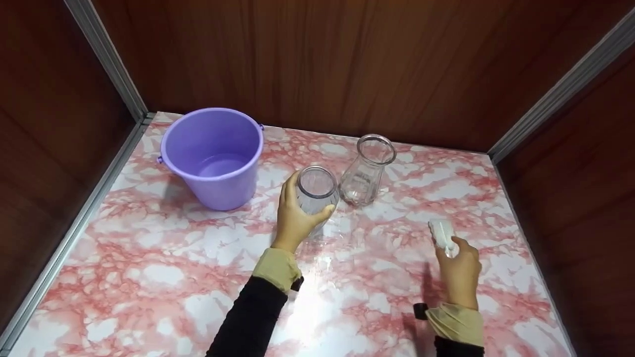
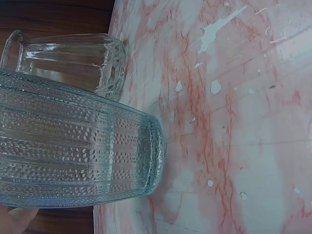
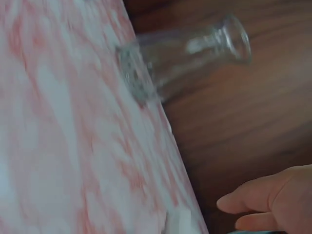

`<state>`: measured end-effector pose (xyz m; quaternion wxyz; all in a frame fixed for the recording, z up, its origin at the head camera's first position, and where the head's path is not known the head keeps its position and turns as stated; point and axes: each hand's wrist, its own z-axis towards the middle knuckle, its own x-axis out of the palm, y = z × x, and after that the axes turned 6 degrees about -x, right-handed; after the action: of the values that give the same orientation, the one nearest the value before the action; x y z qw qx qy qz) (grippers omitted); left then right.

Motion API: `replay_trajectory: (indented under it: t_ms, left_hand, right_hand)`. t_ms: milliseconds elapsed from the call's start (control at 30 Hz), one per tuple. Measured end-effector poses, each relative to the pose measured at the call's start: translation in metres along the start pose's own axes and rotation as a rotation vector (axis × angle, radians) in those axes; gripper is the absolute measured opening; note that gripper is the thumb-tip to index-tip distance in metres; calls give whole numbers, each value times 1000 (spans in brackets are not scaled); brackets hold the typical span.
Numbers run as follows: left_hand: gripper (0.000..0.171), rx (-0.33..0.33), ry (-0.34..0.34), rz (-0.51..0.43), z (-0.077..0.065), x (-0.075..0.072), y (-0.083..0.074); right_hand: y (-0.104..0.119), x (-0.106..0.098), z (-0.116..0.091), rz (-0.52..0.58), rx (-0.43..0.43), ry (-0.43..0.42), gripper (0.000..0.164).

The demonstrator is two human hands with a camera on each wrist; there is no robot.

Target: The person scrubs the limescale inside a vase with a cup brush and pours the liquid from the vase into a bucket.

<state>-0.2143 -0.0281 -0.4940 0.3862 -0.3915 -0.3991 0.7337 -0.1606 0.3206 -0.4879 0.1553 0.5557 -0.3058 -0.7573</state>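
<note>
My left hand [image 1: 293, 220] grips a clear glass jar [image 1: 317, 198], fingers on one side and thumb on the other. In the left wrist view the jar [image 2: 83, 146] shows ribbed, dimpled sides; whether its base touches the table I cannot tell. Just right of it stands a clear glass vase [image 1: 364, 181] with a flared rim, also visible in the right wrist view [image 3: 180, 63]. My right hand [image 1: 460, 270], over the table's right side, holds a small white object with a clear part [image 1: 441, 232]. Its exact kind is unclear, and the fingers cover some of it.
A purple bucket [image 1: 218, 183] stands at the back left, its inside visible from above. The red-and-white marbled table [image 1: 149, 297] is bounded by dark wood panels [image 1: 317, 64] at the back and sides, with metal strips [image 1: 106, 64] at the corners.
</note>
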Motion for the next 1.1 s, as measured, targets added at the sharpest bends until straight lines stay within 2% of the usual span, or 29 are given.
replay_trajectory:
  t_ms: [167,367,667,967,1100]
  left_hand:
    - [105,-21,10,-5,0,0,-1]
    - [106,-24,16,-3,1,-1,-1]
    - [104,-30,16,-10,-1,0,-1]
    - [104,-16,9,-3,-1,1,0]
    - [105,-23,10,-11,-1,0,-1]
  right_hand:
    - [-19,-6,-2,-13,8,-8,40]
    - [-28,-5,-6,-8,8,-22,30]
    - [-38,-3,-9,-21,19,-19,31]
    - [-47,-7,-11,-47,77,24,33]
    - [-47,-7,-11,-49,96,75,30]
